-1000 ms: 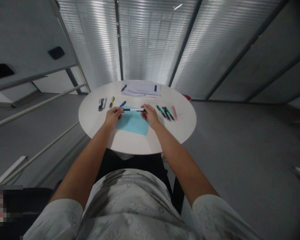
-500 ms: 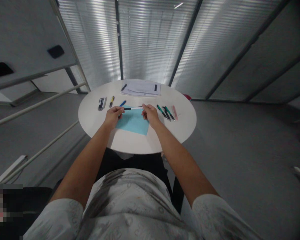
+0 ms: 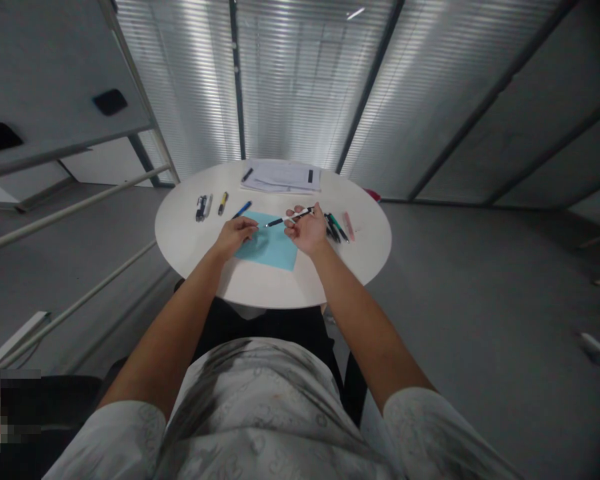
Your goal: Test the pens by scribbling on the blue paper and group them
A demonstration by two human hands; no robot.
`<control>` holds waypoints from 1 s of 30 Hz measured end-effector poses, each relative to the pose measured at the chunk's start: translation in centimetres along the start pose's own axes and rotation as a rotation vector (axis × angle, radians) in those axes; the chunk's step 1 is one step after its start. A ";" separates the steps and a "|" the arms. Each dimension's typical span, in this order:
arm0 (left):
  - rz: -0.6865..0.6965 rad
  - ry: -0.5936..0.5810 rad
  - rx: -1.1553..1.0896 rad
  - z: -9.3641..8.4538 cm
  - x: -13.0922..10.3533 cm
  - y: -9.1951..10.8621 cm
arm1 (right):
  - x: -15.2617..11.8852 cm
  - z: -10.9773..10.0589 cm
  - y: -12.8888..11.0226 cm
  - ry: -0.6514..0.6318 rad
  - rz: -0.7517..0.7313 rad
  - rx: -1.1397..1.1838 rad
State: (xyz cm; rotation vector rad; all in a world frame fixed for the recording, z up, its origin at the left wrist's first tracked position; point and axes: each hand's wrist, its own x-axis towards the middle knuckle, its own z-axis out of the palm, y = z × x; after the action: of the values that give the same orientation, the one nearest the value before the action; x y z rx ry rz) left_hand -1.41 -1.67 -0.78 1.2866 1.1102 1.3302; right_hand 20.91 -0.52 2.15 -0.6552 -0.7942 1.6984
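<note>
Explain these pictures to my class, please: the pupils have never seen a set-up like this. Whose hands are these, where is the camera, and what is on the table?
There is no robot here: a person works with two bare hands. Every picture comes from one camera on the person's head, looking forward and down. The right hand holds a black-and-white pen, its tip towards the left hand, which hovers at the blue sheet. Whether the left fingers pinch anything is too small to tell.

On the round white table lie papers at the far side, a blue pen, a yellow-and-dark marker and more pens to the left, and a pink strip beside other pens to the right.
</note>
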 end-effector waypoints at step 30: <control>-0.244 0.206 -0.561 -1.8 1.2 0.9 | 0.3 0.5 0.9 0.137 0.019 -0.345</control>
State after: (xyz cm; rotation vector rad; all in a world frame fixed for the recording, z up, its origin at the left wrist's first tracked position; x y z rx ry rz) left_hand -3.20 -0.62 0.19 0.5968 0.9023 1.4696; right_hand 19.89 -0.51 1.75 -1.0060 -0.9945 1.5271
